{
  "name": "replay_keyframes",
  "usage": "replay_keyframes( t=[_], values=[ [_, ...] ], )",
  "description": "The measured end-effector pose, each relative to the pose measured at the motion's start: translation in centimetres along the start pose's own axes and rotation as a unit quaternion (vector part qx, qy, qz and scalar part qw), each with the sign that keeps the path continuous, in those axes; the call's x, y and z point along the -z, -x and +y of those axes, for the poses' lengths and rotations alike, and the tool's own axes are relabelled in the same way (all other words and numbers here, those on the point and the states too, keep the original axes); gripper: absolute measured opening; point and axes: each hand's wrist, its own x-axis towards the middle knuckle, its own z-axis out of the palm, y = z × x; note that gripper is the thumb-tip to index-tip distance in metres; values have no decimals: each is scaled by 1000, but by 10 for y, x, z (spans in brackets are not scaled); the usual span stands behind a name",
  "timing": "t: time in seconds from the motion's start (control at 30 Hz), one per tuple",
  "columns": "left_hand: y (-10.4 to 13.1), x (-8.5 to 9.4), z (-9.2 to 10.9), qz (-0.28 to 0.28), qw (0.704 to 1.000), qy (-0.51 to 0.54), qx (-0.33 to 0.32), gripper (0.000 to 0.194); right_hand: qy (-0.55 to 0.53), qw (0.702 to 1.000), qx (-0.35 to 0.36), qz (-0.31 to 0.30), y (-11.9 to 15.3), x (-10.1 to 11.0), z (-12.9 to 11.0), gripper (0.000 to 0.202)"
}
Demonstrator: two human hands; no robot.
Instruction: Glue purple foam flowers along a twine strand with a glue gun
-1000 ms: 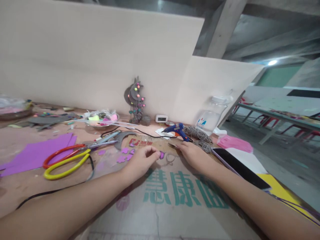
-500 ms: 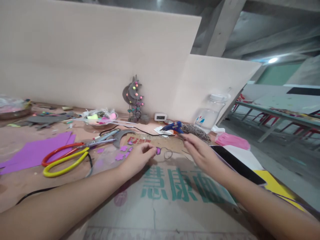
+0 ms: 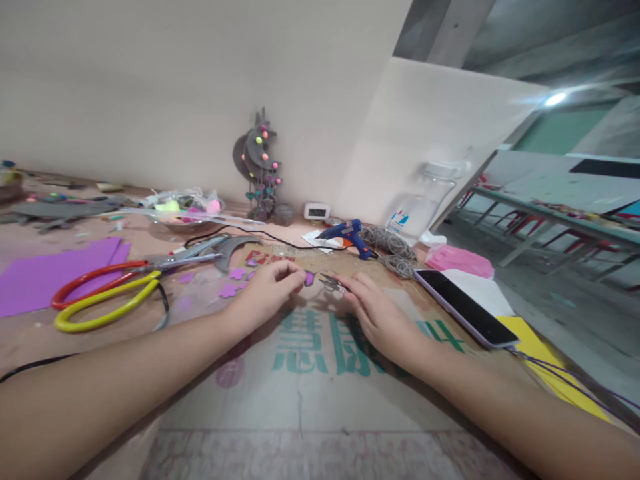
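My left hand [image 3: 274,288] pinches a small purple piece [image 3: 309,279] with a grey edge, its fingers closed on it. In my right hand [image 3: 375,303] is a small pair of pointed snips [image 3: 332,283], blades aimed left at the purple piece, a short distance from it. Some thin grey cord seems to hang below the piece, but it is blurred. Flower-shaped purple cutouts [image 3: 229,291] lie left of my left hand. Both hands are above a printed cardboard sheet [image 3: 210,407].
Behind my hands lie a blue glue gun [image 3: 345,231], grey cord [image 3: 387,243] and a small white digital display [image 3: 317,211]. Large red-and-yellow-handled scissors [image 3: 107,303] and purple sheets [image 3: 60,277] are at left. A phone [image 3: 465,307] and clear jug [image 3: 420,203] stand right.
My right hand has moved left from near the glue gun, bringing the snips close to the purple piece. My left hand keeps its pinch. The camera view has shifted slightly.
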Motion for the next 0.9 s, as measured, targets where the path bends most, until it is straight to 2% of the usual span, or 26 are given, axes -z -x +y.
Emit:
replay_keyframes(
  t=[0.17, 0.5, 0.9],
  values=[
    [0, 0, 3, -16, 1000, -21, 10, 18, -3, 1000, 27, 11, 0, 0, -1, 37],
    [2, 0, 5, -45, 999, -22, 9, 18, 34, 998, 52, -6, -2, 1, 0, 37],
    [3, 0, 6, -60, 997, -54, 14, 18, 82, 992, 89, 22, -1, 1, 1, 31]
  ],
)
